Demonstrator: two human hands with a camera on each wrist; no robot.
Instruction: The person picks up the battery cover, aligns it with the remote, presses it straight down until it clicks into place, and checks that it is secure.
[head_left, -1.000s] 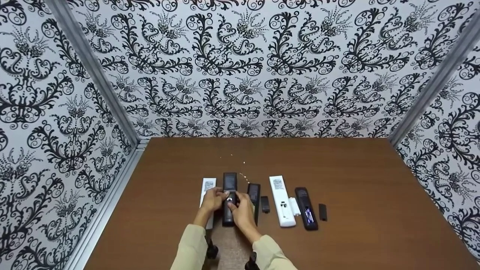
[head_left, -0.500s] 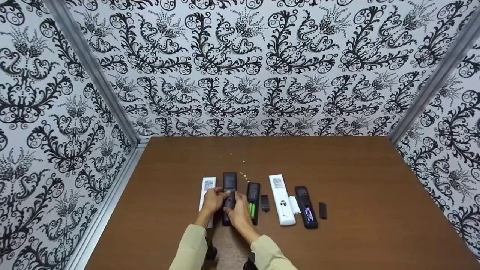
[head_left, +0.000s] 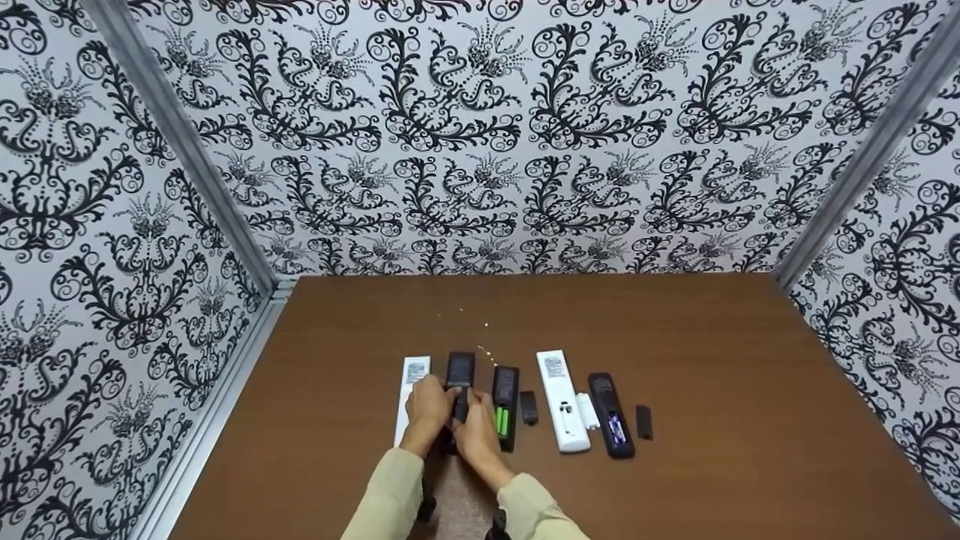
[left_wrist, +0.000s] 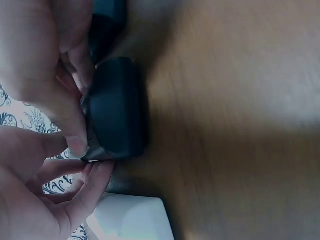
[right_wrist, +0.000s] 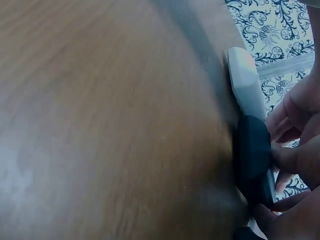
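Head view: both hands work at the middle remote (head_left: 461,366), a dark one lying back-up on the brown table (head_left: 712,330), its printed far end showing beyond the fingers. The left hand (head_left: 429,403) holds its left side, fingers curled and thumb on the back; the right hand (head_left: 475,431) grips the other side, the thumbs close together. What lies under them is mostly hidden, so whether the dark part between the thumbs is a separate cover cannot be told. The left wrist view shows the remote's rounded near end between the hands.

Just left of it, partly behind the left hand, lies the left white remote (head_left: 415,373). Near the right hand is the slim dark remote (head_left: 506,384), two green batteries (head_left: 502,422) in its open compartment, with a black cover (head_left: 529,407) beside it. Farther right come the right white remote (head_left: 555,377), its compartment uncovered, a white cover (head_left: 588,411) beside it, then the far-right black remote (head_left: 603,393) with purple-looking batteries (head_left: 617,429) and a small dark cover (head_left: 644,422) near it. Patterned wallpaper (head_left: 484,150) rises behind the table.
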